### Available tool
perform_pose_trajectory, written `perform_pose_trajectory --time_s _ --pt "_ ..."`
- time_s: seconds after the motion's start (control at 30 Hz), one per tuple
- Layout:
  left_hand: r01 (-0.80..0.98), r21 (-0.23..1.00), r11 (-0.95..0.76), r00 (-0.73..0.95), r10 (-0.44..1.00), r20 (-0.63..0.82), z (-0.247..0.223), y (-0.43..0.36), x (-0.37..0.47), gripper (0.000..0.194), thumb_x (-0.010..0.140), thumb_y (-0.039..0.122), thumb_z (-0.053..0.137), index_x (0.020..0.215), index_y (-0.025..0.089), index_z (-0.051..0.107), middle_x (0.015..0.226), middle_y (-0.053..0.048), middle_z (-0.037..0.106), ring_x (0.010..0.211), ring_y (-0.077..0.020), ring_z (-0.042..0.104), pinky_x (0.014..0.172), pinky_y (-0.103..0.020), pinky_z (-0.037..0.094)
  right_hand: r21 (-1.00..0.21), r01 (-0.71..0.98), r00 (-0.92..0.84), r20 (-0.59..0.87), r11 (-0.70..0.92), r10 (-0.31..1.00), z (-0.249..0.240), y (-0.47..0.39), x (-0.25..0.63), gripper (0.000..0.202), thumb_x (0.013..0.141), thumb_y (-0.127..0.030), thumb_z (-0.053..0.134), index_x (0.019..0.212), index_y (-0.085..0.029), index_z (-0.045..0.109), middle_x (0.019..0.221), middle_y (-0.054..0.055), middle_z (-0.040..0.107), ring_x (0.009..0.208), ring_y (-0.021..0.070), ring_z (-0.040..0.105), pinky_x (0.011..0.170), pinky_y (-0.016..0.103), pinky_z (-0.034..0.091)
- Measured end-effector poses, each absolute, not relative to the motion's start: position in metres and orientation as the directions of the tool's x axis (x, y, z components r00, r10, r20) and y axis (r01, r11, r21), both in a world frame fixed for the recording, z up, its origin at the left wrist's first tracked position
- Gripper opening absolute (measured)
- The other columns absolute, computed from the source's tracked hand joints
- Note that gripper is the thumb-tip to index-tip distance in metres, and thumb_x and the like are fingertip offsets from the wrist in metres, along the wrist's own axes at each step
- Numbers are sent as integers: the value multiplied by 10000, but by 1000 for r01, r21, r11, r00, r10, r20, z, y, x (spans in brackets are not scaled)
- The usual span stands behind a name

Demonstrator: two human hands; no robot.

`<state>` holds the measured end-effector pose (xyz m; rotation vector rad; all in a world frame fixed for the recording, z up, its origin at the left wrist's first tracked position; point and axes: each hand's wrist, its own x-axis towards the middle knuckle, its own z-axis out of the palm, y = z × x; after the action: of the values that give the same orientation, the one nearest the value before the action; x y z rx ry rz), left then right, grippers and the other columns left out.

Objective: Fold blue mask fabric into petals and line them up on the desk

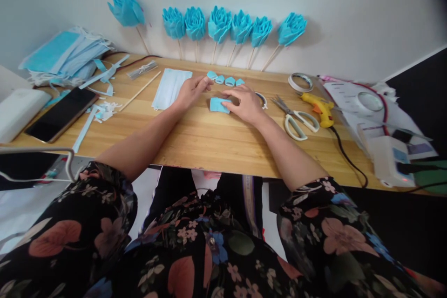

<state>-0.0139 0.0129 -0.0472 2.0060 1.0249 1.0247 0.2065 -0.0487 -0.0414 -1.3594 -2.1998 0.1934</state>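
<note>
My right hand (247, 103) is over a small light-blue rectangle of mask fabric (218, 104) on the wooden table, with its thumb and index finger closed on the right end. My left hand (193, 92) reaches in from the left, its fingers drawn together; whether they pinch anything is hidden. Just beyond those fingertips is the leftmost folded blue petal (211, 75), first in a short row of several such petals (229, 81). A flat pale-blue face mask (171, 87) lies beside my left wrist.
Several blue fabric roses (219, 25) on sticks lean on the wall. Scissors (296, 118), a yellow glue gun (323, 109) and a tape roll (300, 82) lie right. Left are a mask stack (64, 56), a phone (62, 114), fabric scraps (104, 109) and a wooden stick (139, 91).
</note>
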Motion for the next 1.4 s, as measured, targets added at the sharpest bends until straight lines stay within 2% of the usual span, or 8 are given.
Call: perform_pose_trajectory --time_s 0.23,0.47,0.6,0.7,0.9,1.03,1.2,1.4 --pt "309 818 -485 416 843 342 -51 10 -12 536 1046 569 387 1023 145 714 976 -104 758 937 -173 699 901 -291 525 -358 786 -394 336 504 855 -38 -54 206 310 899 -370 667 1177 -261 750 1148 66 785 1133 299 656 1097 510 379" --pt "300 826 -477 432 840 328 -50 7 -12 580 1027 622 369 1021 155 712 984 -107 761 957 -187 700 908 -308 526 -366 781 -400 328 505 856 -37 -55 206 216 946 -280 574 1038 -285 771 1017 31 797 1013 258 675 1112 529 349" --pt "303 831 -466 429 846 317 -50 6 -13 563 1021 618 374 1019 166 710 991 -108 762 956 -188 695 911 -310 516 -376 791 -356 357 482 863 -32 -56 209 254 953 -375 607 1142 -281 749 1116 54 781 1100 275 660 1091 503 383" --pt "323 825 -464 432 848 308 -47 2 -12 512 1015 592 399 1002 181 704 983 -90 763 944 -187 687 896 -311 509 -334 814 -389 295 475 873 -26 -60 210 374 933 -445 650 1269 -288 698 1209 66 760 1172 307 633 1086 520 377" --pt "368 723 -584 519 775 361 -34 -11 -10 410 991 514 489 856 202 718 839 -59 738 810 -184 644 801 -318 495 -196 865 -435 164 461 885 -11 -71 204 623 859 -483 744 1402 -212 602 1306 134 719 1214 372 605 1010 515 395" --pt "363 641 -677 591 699 403 -32 -13 -10 364 988 464 512 838 201 714 808 -61 728 787 -195 636 797 -345 496 -140 883 -432 130 447 893 -7 -73 203 709 858 -516 740 1447 -165 559 1331 169 703 1237 389 587 997 507 386" --pt "409 556 -724 658 656 370 -39 -9 -11 299 972 394 535 818 204 708 812 -59 737 811 -208 644 801 -356 495 -130 877 -450 111 462 886 -11 -71 207 712 848 -498 756 1454 -184 554 1291 150 723 1202 381 601 988 493 380" --pt "392 574 -719 682 646 343 -43 -7 -11 209 930 377 633 1015 233 759 949 -62 778 902 -220 687 862 -361 509 -148 874 -451 110 463 886 -11 -71 205 594 864 -453 750 1385 -210 604 1217 135 746 1159 366 629 951 469 392"
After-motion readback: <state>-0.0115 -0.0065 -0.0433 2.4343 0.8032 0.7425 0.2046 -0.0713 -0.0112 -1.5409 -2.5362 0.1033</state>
